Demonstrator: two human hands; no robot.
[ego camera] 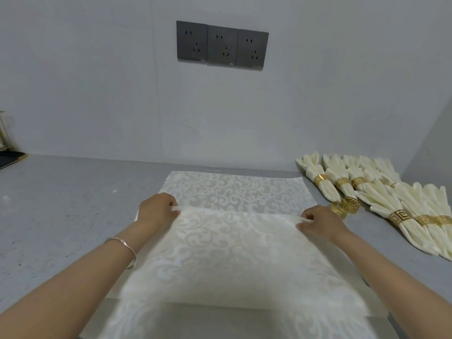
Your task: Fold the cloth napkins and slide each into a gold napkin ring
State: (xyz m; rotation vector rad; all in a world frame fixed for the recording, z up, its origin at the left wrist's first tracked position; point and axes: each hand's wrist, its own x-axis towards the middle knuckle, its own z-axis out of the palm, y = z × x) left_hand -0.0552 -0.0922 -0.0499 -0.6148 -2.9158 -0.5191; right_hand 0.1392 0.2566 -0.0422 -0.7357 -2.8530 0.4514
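A cream patterned napkin (234,192) lies spread on the grey bench (61,204), straight in front of the person. Its near part is turned over toward the wall (97,81), so a folded flap covers the middle of the cloth, and the flap's leading edge runs between the two hands. The left hand (157,211) pinches the left end of that edge, thumb and fingertips closed on the fabric. The right hand (318,222) pinches the right end the same way. Each grip is narrow and holds only the cloth edge, with the napkin stretched fairly taut between them. The far part of the napkin lies flat beyond the hands and reaches close to the wall. Just beside the right hand, on its outer side, two loose gold rings (346,205) sit on the bench, touching each other. Further right, finished napkins (325,187) lie in rows, each bundled through a gold ring. A silver bracelet (127,250) circles the left wrist. Three dark sockets (222,45) are set in the wall above.
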